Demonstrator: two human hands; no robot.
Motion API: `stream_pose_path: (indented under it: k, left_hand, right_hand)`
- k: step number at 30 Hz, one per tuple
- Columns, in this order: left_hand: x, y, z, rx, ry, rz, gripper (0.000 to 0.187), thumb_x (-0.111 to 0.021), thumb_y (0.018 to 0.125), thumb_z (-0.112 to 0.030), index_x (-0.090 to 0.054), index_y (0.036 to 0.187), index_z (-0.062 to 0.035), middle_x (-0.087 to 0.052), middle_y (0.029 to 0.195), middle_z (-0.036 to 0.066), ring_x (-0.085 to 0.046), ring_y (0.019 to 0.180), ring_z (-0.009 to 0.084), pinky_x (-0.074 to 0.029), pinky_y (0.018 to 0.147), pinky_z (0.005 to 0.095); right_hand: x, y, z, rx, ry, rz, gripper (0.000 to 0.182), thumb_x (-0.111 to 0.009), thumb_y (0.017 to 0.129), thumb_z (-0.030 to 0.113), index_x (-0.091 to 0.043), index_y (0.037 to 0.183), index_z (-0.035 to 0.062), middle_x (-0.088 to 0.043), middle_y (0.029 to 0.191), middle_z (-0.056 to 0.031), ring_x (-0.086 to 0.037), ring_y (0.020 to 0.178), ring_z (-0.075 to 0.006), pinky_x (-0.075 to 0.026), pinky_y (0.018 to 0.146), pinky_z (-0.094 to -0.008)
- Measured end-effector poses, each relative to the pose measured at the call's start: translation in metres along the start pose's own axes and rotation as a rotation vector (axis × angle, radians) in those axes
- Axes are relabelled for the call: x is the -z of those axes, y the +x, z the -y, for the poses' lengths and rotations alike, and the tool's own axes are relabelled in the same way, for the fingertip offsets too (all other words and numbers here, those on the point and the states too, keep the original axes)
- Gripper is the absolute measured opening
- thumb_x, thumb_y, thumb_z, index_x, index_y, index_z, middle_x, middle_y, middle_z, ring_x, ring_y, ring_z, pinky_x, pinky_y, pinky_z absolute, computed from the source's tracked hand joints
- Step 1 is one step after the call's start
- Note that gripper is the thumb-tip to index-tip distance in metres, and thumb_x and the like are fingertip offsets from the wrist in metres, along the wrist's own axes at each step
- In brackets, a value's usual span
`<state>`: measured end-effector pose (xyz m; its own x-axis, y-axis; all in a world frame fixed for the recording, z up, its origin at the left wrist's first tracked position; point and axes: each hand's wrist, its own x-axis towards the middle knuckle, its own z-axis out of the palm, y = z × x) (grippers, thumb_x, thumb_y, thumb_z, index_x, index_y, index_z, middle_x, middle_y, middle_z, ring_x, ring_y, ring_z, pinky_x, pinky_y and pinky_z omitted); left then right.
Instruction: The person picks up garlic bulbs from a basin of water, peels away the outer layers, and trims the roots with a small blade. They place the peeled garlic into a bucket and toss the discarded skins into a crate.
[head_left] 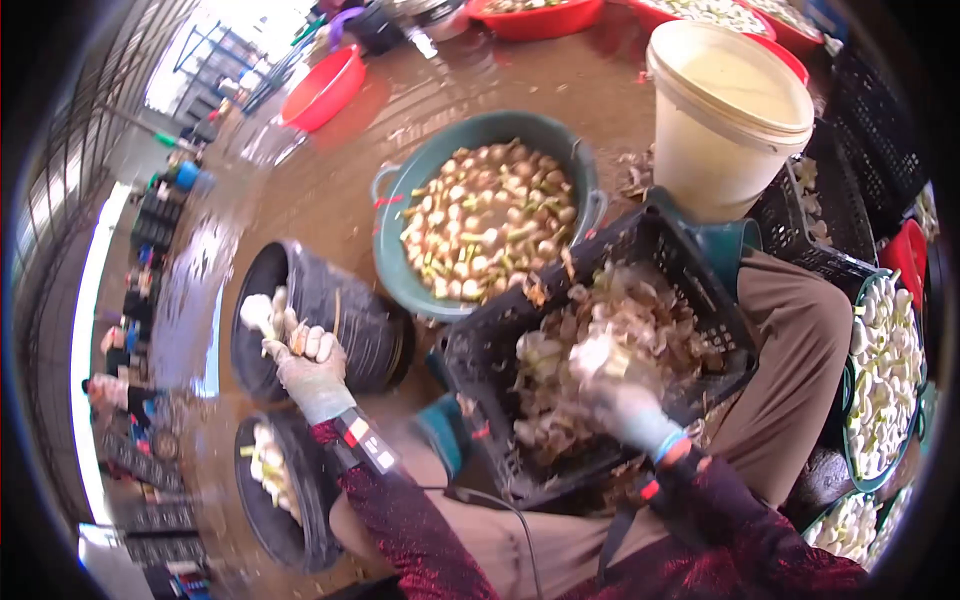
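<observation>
My left hand [312, 370], in a pale glove, is closed around a white garlic bulb [262, 314] with its stem. It is held up in front of the dark bucket [360, 335], which lies tilted. My right hand [628, 405], also gloved, is over the black crate [500, 440] between my legs. Motion smears its fingers, and I cannot make out whether the whitish patch at their tips is glove or garlic. Loose garlic skins [550, 405] fill much of the crate. Beyond it stands a green tub [395, 235] heaped with garlic bulbs [490, 215].
A second dark bucket [315, 500] with white garlic stands at lower left. At upper right is a tall cream bucket [700, 150], beside more black crates [870, 130]. White garlic [885, 380] fills containers on the right. Red basins [325, 88] sit on the wet floor [300, 185].
</observation>
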<state>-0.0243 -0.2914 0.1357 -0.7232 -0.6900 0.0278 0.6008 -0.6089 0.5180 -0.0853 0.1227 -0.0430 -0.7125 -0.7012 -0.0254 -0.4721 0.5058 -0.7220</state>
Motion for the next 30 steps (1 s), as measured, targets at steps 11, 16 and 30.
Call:
stream_pose_path:
  k: [11,16,30]
  left_hand:
    - [0.022,0.225,0.254,0.427,1.453,0.138,0.035,-0.058,0.083,-0.006,-0.060,0.117,-0.0007,-0.064,0.096,0.004,-0.056,0.068,0.0064,-0.047,0.059,0.0209]
    - [0.042,0.321,0.353,0.195,2.508,0.542,0.059,-0.056,0.075,-0.007,-0.052,0.133,-0.0137,-0.055,0.132,0.015,-0.057,0.117,0.0311,-0.044,0.099,0.0372]
    - [0.042,0.231,0.271,0.738,1.180,0.085,0.062,-0.062,0.085,-0.007,-0.029,0.137,0.0020,-0.062,0.102,0.010,-0.064,0.082,0.0165,-0.054,0.072,0.0262]
  right_hand:
    - [0.059,0.043,0.008,-0.350,0.457,0.090,0.022,-0.063,0.087,0.024,-0.063,0.096,0.0039,-0.061,0.083,-0.0194,-0.061,0.079,-0.0379,-0.048,0.070,-0.0426]
    - [0.074,0.067,-0.003,-0.584,0.715,0.180,0.017,-0.062,0.088,0.016,-0.063,0.096,0.0009,-0.061,0.076,-0.0187,-0.061,0.071,-0.0351,-0.047,0.065,-0.0408]
    - [0.089,0.055,0.003,-0.465,0.703,-0.051,0.018,-0.059,0.090,0.014,-0.062,0.103,0.0014,-0.062,0.082,-0.0212,-0.061,0.076,-0.0391,-0.048,0.065,-0.0405]
